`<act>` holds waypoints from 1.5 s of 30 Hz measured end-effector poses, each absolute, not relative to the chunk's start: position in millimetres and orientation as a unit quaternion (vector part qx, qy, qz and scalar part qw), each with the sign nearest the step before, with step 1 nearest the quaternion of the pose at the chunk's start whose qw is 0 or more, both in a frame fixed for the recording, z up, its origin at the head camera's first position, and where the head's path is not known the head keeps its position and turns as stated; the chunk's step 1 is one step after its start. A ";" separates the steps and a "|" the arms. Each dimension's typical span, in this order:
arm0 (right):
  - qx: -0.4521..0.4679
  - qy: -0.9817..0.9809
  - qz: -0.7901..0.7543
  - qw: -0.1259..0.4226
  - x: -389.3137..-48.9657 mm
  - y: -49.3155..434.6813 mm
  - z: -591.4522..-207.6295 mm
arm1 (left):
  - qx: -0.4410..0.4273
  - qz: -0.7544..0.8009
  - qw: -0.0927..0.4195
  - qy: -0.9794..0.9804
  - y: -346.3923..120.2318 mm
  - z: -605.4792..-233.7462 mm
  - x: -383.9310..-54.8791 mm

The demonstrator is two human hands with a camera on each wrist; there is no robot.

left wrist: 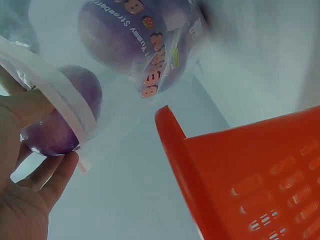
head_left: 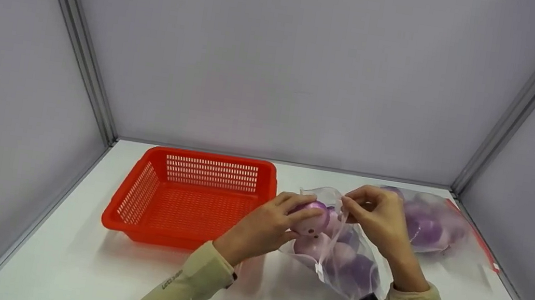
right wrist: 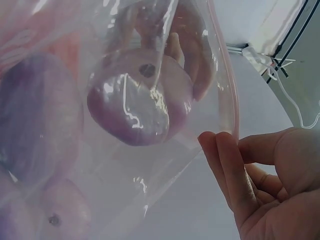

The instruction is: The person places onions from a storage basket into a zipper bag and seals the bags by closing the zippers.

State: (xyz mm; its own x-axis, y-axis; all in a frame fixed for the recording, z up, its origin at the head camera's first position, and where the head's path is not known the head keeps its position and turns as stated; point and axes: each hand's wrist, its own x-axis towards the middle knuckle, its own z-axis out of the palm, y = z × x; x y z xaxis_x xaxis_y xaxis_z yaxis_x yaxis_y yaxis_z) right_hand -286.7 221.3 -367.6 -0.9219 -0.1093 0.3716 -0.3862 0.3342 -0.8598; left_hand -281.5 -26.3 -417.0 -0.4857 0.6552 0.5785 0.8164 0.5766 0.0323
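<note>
My left hand (head_left: 261,226) grips a smooth purple and pink ball (head_left: 311,224) with small dark spots, fingers over its top and thumb below. This ball is at the mouth of a clear zip bag (head_left: 330,250), and in the right wrist view it shows through the plastic. Several more purple and pink balls (head_left: 340,254) fill the bag, which carries printed bears and lettering. My right hand (head_left: 383,223) pinches the bag's edge between thumb and fingertips, drawing the mouth wide. A white slider (head_left: 319,271) sits at the near end of the zip strip.
To the left stands a red plastic basket (head_left: 184,235) with slotted walls and nothing inside. Behind my right hand lies another clear bag of purple balls (head_left: 426,230), with a red strip (head_left: 475,234) along its edge. Grey panels (head_left: 284,68) enclose the white table (head_left: 48,255).
</note>
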 end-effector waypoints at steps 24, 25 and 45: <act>0.154 -0.805 0.560 0.124 -288.1 224.9 -363.6 | -0.442 -0.148 0.312 -0.828 -23.9 -424.7 -288.1; 0.153 -0.804 0.561 0.123 -288.1 225.1 -363.5 | -0.441 -0.154 0.310 -0.828 -24.2 -424.5 -288.0; 0.143 -0.800 0.571 0.120 -289.7 226.7 -363.4 | -0.362 -0.340 0.194 -0.846 -53.1 -417.3 -301.3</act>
State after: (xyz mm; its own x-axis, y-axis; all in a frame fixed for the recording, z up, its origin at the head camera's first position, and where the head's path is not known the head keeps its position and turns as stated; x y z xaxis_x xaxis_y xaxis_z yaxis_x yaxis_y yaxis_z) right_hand -289.7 226.7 -363.4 -0.9305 -0.0924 0.3544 -0.3652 0.3078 -0.8786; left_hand -301.3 -53.1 -417.3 -0.6629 0.4794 0.5752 0.7441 0.5067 0.4353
